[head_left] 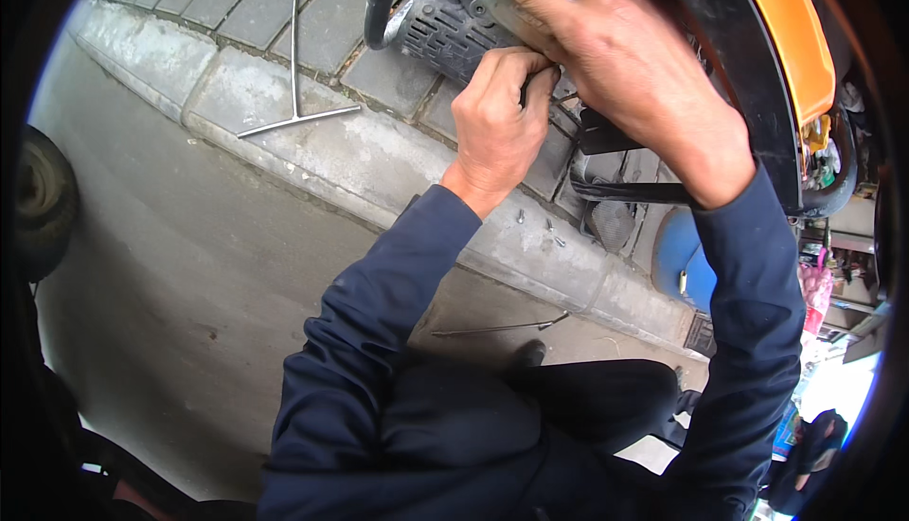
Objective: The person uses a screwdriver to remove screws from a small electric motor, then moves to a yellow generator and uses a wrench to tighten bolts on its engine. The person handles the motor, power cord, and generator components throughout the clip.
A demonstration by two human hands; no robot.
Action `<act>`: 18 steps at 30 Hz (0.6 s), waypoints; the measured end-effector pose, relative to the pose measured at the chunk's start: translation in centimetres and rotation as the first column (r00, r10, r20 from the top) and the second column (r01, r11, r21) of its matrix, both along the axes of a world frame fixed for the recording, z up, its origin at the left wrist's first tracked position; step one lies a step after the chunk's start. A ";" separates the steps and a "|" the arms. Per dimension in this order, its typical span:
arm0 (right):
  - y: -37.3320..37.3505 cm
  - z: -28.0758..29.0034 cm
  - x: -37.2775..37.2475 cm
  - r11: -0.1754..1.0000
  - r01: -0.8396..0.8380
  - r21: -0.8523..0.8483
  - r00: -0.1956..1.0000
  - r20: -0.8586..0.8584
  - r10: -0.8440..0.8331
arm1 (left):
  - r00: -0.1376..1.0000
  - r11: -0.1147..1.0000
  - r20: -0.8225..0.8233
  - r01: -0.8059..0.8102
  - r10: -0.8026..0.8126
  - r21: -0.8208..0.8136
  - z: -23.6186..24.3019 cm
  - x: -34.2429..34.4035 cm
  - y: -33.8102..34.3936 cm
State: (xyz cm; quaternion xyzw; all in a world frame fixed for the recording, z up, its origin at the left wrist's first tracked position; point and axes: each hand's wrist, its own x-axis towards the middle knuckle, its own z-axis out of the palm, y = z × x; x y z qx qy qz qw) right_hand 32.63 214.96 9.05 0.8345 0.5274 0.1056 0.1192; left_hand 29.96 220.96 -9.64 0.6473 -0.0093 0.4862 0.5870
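My left hand [502, 123] is closed in a pinch at the lower edge of a vehicle's engine; what its fingertips hold is hidden. Just above it, my right hand [630, 67] grips a rounded metal cover [507, 12], its fingers over the top. The two hands almost meet at the cover's lower edge. Beside them is a slotted dark guard [440, 38] with a black tube [381, 0]. Several small bolts [560, 242] lie on the stone kerb below my left hand. A T-handle wrench [295, 67] rests across kerb and paving.
Overhead on the right curves the vehicle's black and orange body panel [791, 34]. A blue container [677, 251] stands by my right forearm. Another long metal tool [502, 329] lies on the ground near my foot. A wheel [43, 194] is at far left, a person [810, 459] at lower right.
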 end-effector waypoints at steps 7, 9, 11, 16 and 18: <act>0.2 0.3 1.0 0.991 -0.124 -0.048 0.991 -0.050 0.122 | 1.000 0.996 0.012 0.013 -0.012 -0.092 -0.5 0.3 -0.3; 0.1 0.2 1.3 0.994 -0.104 -0.024 0.989 -0.104 0.101 | 1.000 0.997 0.011 -0.008 0.009 -0.076 -0.5 0.3 -0.4; 0.1 0.0 1.4 0.996 -0.086 0.010 0.985 -0.146 0.087 | 1.000 0.998 0.010 -0.023 0.024 -0.067 -0.6 0.3 -0.6; 0.1 0.0 1.2 0.999 -0.034 0.007 0.989 -0.146 0.035 | 0.999 0.996 -0.014 -0.041 0.040 -0.083 -0.6 0.0 -1.4; 0.2 0.1 1.1 1.000 -0.023 0.004 0.985 -0.170 0.023 | 0.998 0.995 -0.014 -0.059 0.058 -0.082 -0.6 0.0 -1.6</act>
